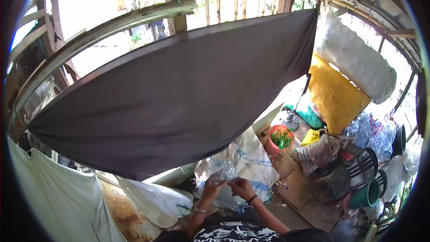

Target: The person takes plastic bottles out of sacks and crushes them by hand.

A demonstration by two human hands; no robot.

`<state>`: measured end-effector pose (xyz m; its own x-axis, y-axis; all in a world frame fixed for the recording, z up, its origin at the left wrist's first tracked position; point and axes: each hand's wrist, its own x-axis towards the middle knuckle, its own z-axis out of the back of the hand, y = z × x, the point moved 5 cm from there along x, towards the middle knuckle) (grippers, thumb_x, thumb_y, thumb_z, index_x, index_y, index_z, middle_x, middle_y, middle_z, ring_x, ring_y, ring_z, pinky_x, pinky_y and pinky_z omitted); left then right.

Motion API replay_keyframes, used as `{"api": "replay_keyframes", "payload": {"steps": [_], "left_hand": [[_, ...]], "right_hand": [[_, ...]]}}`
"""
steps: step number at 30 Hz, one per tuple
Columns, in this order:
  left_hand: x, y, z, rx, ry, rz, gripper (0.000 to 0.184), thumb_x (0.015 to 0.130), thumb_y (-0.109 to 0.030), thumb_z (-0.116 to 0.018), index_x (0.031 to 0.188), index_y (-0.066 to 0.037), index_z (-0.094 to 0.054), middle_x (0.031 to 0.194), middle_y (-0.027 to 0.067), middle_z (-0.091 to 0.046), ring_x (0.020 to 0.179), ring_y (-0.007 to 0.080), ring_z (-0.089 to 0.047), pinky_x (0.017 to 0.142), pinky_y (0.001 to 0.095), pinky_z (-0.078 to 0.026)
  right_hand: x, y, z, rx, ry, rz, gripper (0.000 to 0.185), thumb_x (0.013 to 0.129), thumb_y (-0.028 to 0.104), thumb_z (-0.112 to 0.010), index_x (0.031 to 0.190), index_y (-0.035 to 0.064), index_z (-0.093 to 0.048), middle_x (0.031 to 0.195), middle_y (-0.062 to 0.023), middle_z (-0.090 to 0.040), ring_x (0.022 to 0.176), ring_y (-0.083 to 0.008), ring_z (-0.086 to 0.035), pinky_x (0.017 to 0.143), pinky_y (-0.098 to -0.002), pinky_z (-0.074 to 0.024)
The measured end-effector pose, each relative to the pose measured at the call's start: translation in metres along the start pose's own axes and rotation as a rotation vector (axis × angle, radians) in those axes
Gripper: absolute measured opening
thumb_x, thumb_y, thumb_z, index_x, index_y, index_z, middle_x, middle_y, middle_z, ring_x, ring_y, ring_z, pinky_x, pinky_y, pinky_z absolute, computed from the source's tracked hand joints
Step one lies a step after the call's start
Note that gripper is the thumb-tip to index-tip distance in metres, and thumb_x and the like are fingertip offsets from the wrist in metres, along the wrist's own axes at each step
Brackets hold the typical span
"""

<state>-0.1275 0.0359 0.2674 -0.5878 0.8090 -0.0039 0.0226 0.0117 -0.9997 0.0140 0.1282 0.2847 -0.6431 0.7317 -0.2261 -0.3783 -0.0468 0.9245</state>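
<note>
Near the bottom centre, my left hand (214, 189) is closed on a clear plastic bottle (222, 173). Close to its right, my right hand (242, 189) has its fingers drawn together by the lower end of that bottle; what they hold, if anything, is too small to make out. Both hands are above a large white woven sack (253, 161), and clear plastic shows below them at the sack's front.
A dark cloth (179, 94) hangs across the view ahead. To the right are an orange bucket (273, 145) with green bottles, a yellow sack (336, 94), a white sack (354, 54), a green bucket (365, 195) and a dark chair (365, 163). A striped cloth (62, 197) hangs at left.
</note>
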Motion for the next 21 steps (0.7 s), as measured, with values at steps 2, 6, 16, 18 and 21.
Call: {"api": "replay_keyframes", "payload": {"steps": [2, 6, 16, 18, 21], "left_hand": [[-0.008, -0.028, 0.018, -0.017, 0.133, 0.132, 0.044, 0.084, -0.021, -0.070, 0.120, 0.000, -0.056, 0.098, 0.0083, -0.067, 0.081, 0.0169, -0.066, 0.068, 0.0282, -0.052], [-0.026, -0.057, 0.041, -0.359, 0.027, 0.203, 0.038, 0.086, -0.019, -0.067, 0.117, 0.001, -0.056, 0.095, 0.0078, -0.066, 0.077, 0.0158, -0.065, 0.064, 0.0284, -0.054], [-0.007, -0.088, 0.024, -0.115, 0.071, 0.110, 0.025, 0.084, -0.019, -0.067, 0.098, 0.001, -0.062, 0.087, 0.0076, -0.067, 0.067, 0.0146, -0.065, 0.060, 0.0282, -0.055], [-0.007, -0.084, 0.013, -0.055, 0.021, 0.079, 0.024, 0.084, -0.019, -0.067, 0.096, 0.001, -0.062, 0.085, 0.0078, -0.067, 0.067, 0.0150, -0.066, 0.060, 0.0281, -0.055], [0.008, -0.051, 0.003, -0.088, -0.114, 0.040, 0.021, 0.085, -0.014, -0.062, 0.099, 0.002, -0.066, 0.085, 0.0113, -0.070, 0.063, 0.0204, -0.068, 0.055, 0.0279, -0.055]], "right_hand": [[-0.006, -0.003, -0.019, 0.363, 0.252, -0.038, 0.038, 0.087, 0.035, -0.067, 0.075, -0.0014, -0.063, 0.063, -0.0077, -0.064, 0.052, -0.0142, -0.063, 0.048, -0.0273, -0.0487], [-0.005, 0.006, -0.032, 0.240, 0.343, 0.044, 0.037, 0.087, 0.035, -0.067, 0.084, -0.0017, -0.063, 0.071, -0.0074, -0.066, 0.060, -0.0146, -0.065, 0.053, -0.0275, -0.0496], [0.018, 0.094, 0.004, 0.316, 0.299, 0.181, 0.032, 0.085, 0.020, -0.068, 0.105, -0.0024, -0.056, 0.085, -0.0103, -0.068, 0.070, -0.0186, -0.067, 0.057, -0.0310, -0.0523], [0.013, 0.101, 0.016, -0.011, -0.017, 0.360, 0.031, 0.082, 0.018, -0.070, 0.102, -0.0009, -0.057, 0.080, -0.0117, -0.067, 0.068, -0.0184, -0.067, 0.057, -0.0330, -0.0520], [0.021, 0.097, 0.032, -0.135, -0.084, 0.436, 0.029, 0.080, 0.014, -0.070, 0.100, -0.0010, -0.057, 0.072, -0.0096, -0.067, 0.064, -0.0149, -0.066, 0.060, -0.0303, -0.0536]]}}
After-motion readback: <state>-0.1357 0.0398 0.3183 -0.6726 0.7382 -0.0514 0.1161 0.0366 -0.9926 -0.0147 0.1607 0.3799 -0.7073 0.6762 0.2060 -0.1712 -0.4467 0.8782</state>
